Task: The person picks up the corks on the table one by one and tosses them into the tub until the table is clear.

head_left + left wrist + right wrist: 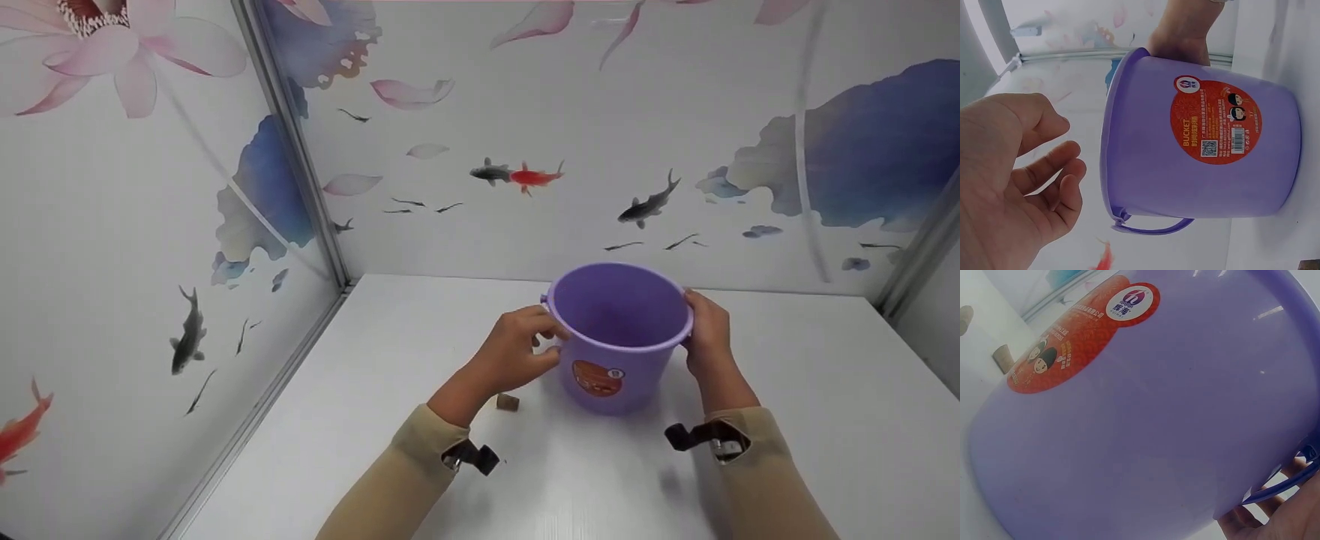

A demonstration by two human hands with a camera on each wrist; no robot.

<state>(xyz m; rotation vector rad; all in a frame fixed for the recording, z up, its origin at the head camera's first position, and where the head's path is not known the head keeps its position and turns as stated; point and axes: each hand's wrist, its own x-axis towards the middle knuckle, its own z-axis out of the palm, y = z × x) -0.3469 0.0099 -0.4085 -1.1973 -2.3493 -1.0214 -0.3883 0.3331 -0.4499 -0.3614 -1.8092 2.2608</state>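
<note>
A purple plastic bucket (646, 375) stands upright on the white table, its inside visible from above and a round red label (1216, 121) on its side. The right hand (709, 330) grips the bucket at its right rim; the right wrist view shows fingers (1241, 520) by the thin purple handle (1283, 486). At the left rim is the left hand (517, 345), fingers bent loosely. A gap shows between those fingers and the bucket wall in the left wrist view. There the handle hangs down along the bucket's side.
A small brown block (508, 403) lies on the table (420, 330), left of the bucket and below the left hand. White panels (450, 240) printed with fish and lotus petals rise behind and at the left. Metal edging (300, 150) joins them at the corner.
</note>
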